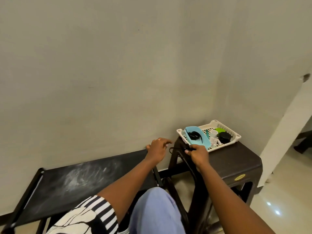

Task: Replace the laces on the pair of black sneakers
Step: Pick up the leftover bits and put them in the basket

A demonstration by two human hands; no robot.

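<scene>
Pinching a black lace [183, 148] in my right grip [197, 153] over the dark stool [236, 162], beside the white basket [236, 136] holding a blue tray [205, 142]; my left grip [157, 148] hovers released, fingers loosely spread, above the black table [76, 179]

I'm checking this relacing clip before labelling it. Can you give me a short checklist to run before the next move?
1. Black lace held: ok, right hand grips it.
2. Left hand free: ok, open, holding nothing.
3. Sneakers in sight: not ok, none visible.
4. Blue tray within reach: ok, it sits in the white basket just beyond the right hand.
5. Lace old or new: cannot tell.
</scene>
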